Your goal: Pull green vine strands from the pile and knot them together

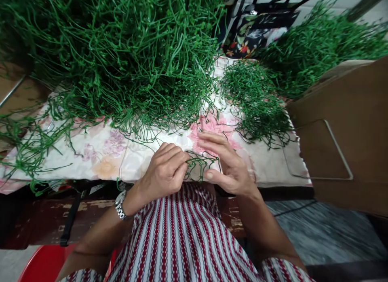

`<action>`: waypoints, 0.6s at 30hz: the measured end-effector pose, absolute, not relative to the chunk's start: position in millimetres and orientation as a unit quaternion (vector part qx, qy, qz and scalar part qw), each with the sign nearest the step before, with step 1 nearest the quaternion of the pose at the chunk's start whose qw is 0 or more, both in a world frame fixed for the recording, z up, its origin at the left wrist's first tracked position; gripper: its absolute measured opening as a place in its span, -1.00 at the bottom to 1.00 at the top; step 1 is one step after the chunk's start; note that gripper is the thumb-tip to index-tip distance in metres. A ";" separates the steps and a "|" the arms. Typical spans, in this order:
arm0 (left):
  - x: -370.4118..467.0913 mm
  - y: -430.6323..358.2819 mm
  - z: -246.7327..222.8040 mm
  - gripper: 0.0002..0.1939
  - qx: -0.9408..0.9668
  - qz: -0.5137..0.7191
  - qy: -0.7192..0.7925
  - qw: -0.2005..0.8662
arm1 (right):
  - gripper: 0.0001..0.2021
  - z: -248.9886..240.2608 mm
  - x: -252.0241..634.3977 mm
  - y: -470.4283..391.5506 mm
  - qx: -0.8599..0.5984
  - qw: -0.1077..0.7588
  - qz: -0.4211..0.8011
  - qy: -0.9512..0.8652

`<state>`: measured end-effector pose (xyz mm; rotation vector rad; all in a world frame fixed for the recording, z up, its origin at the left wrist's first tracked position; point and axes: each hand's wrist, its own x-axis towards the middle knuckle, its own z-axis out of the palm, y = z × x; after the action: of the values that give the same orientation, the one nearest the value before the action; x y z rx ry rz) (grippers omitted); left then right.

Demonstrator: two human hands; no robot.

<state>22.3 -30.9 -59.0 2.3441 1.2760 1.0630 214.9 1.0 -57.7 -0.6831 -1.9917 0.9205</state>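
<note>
My left hand (pixel 166 167), with a metal watch (pixel 119 205) on its wrist, is closed with thumb and forefinger pinching a thin, branched green plant stem (pixel 198 162) that looks like plastic. The stem's side shoots stretch across to the right, over the table's front edge. Beside their far end, my right hand (pixel 229 164) has its fingers and thumb apart; whether it touches the tips is unclear. Beyond both hands rises a large heap of similar green stems (pixel 127 59). A smaller pile of stems (pixel 257 102) lies to the right on the flowered tablecloth (pixel 138 162).
Loose stems (pixel 33 146) spread over the table's left end. A cardboard box (pixel 342 136) with a bent metal wire (pixel 338 150) borders the right side. Behind are a flowered bag (pixel 242 41) and more greenery (pixel 330 43). Something red (pixel 45 266) sits low at left.
</note>
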 end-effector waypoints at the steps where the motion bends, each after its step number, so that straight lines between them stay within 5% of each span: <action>1: 22.0 -31.1 -58.2 -0.88 0.805 0.374 0.434 0.156 | -0.67 -56.6 213.2 2.3 -0.254 0.390 0.356 -0.810; 11: 14.7 -32.4 -43.9 -0.82 0.730 0.376 0.454 0.346 | -0.87 -61.6 199.6 7.4 -0.234 0.382 0.229 -0.865; 18: 19.1 -26.9 -43.1 -0.88 0.730 0.364 0.475 0.329 | -0.80 -64.9 199.5 7.0 -0.236 0.325 0.212 -0.891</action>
<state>19.1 -26.9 -43.1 1.9116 1.2429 0.9535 199.5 7.0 -64.9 -0.6188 -2.3364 0.5553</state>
